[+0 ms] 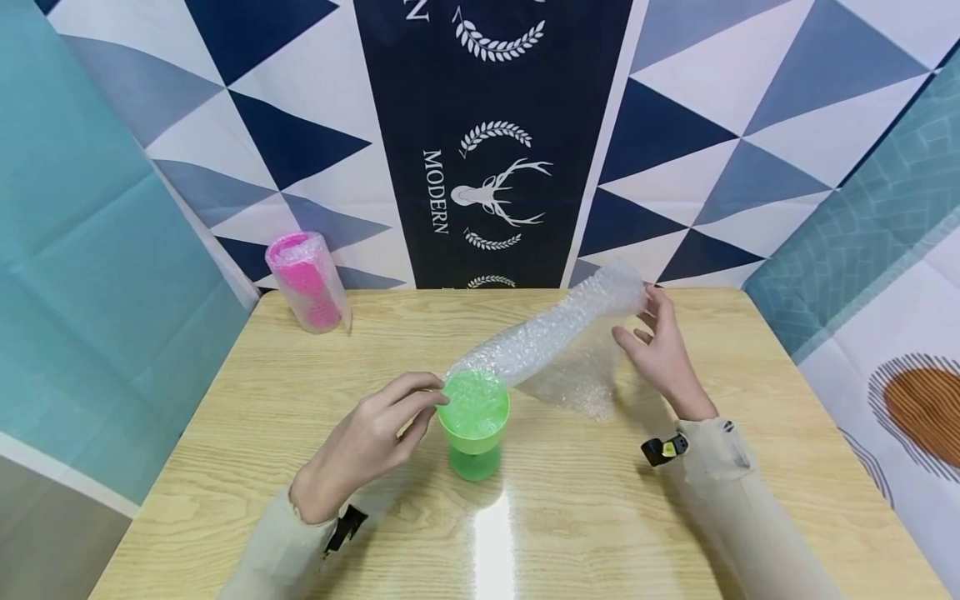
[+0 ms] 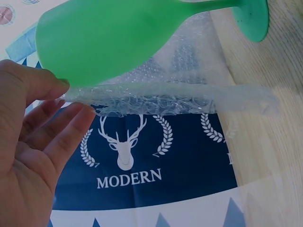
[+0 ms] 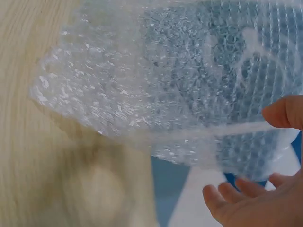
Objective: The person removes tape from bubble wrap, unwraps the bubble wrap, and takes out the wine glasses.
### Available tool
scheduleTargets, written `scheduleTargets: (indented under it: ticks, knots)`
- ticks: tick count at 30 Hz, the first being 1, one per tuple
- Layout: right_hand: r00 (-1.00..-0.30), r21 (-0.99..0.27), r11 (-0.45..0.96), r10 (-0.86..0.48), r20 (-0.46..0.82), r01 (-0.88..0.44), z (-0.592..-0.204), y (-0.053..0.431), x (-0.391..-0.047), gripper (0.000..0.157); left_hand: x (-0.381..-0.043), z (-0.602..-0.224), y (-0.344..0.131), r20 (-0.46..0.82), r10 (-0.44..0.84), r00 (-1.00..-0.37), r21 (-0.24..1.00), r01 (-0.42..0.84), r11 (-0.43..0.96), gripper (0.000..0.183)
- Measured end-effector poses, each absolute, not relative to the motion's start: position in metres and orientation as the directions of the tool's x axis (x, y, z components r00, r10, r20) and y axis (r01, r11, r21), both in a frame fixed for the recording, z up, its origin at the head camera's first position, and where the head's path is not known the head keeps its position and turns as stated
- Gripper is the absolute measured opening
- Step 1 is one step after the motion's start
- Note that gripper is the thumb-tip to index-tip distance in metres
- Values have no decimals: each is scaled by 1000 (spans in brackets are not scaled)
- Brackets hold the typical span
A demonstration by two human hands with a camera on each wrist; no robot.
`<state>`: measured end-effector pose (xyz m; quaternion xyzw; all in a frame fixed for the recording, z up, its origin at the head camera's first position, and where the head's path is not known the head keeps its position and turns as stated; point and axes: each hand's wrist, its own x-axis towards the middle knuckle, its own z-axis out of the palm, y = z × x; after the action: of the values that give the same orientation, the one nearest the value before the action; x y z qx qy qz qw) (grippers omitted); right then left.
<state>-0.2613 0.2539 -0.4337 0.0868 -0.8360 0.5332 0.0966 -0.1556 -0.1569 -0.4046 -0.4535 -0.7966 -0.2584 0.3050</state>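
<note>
A green goblet (image 1: 472,433) stands upright on the table, with crinkled clear plastic showing in its mouth. A sheet of bubble wrap (image 1: 555,337) stretches from behind its rim up to the right. At the goblet's left rim, my left hand (image 1: 375,433) pinches the wrap's near end; the left wrist view shows the thumb close against the green cup (image 2: 109,42). My right hand (image 1: 663,354) holds the far end raised above the table. In the right wrist view its thumb (image 3: 284,112) lies over the wrap (image 3: 189,85), the other fingers spread below.
A pink item rolled in bubble wrap (image 1: 307,283) stands at the table's back left corner. Patterned cloth (image 1: 495,100) hangs behind the wooden table (image 1: 600,517), with teal cloth (image 1: 97,208) on the left side.
</note>
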Motion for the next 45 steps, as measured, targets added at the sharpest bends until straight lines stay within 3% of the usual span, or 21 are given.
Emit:
scheduleTargets:
  ticks: [16, 24, 28, 34, 38, 41, 45]
  knots:
    - [-947, -943, 195, 122, 296, -269, -438, 260, -267, 27, -157, -401, -157, 756, 526, -390, 118, 871, 477, 21]
    - [-945, -956, 115, 159, 287, -271, -436, 259, -266, 23, -158, -397, -158, 811, 456, -366, 118, 866, 485, 20]
    - [-941, -956, 139, 188, 282, -259, -434, 257, -266, 19, -164, -397, -159, 849, 378, -369, 176, 873, 456, 13]
    - [-938, -946, 233, 212, 275, -225, -434, 257, -267, 14, -172, -401, -166, 859, 232, -456, 358, 859, 365, 19]
    - [-939, -948, 220, 202, 277, -232, -434, 256, -266, 13, -175, -404, -169, 843, 173, -510, 434, 833, 343, 22]
    - [-938, -950, 191, 200, 282, -245, -434, 255, -266, 12, -175, -404, -170, 840, 201, -504, 413, 834, 366, 22]
    - [-939, -951, 170, 186, 289, -259, -435, 254, -267, 11, -172, -404, -167, 837, 329, -437, 287, 862, 417, 25]
